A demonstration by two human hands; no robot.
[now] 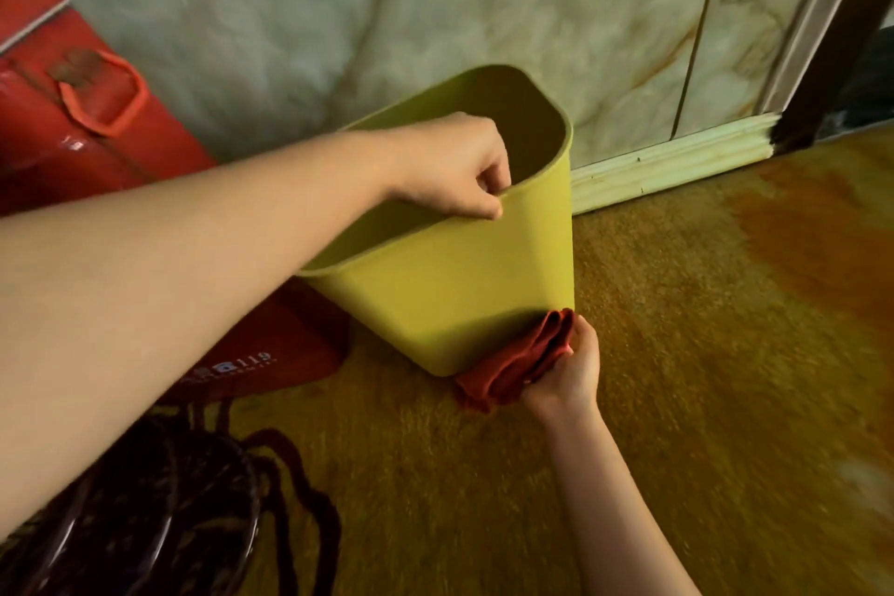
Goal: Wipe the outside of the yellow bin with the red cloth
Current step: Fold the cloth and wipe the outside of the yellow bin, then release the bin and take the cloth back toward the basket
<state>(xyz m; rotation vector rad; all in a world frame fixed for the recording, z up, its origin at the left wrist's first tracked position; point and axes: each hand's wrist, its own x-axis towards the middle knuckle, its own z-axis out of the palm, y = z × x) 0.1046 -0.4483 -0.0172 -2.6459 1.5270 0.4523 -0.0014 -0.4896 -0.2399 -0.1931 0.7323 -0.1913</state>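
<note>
The yellow bin (450, 286) stands on the floor in the middle of the head view, tilted toward me, its open mouth empty. My left hand (450, 169) pinches the near rim of the bin, fingers inside and thumb outside. My right hand (566, 373) grips the folded red cloth (517, 363) and presses it against the bin's lower right corner, close to the floor. Part of the cloth is hidden under the bin's edge.
A red case (82, 121) with a handle leans against the marbled wall (338, 15) at the left. A red bag (271, 358) lies beside the bin's left side. A dark wire stool (145, 523) sits at the lower left. White skirting board (677, 160) runs behind the bin; orange-brown floor (725, 353) spreads right.
</note>
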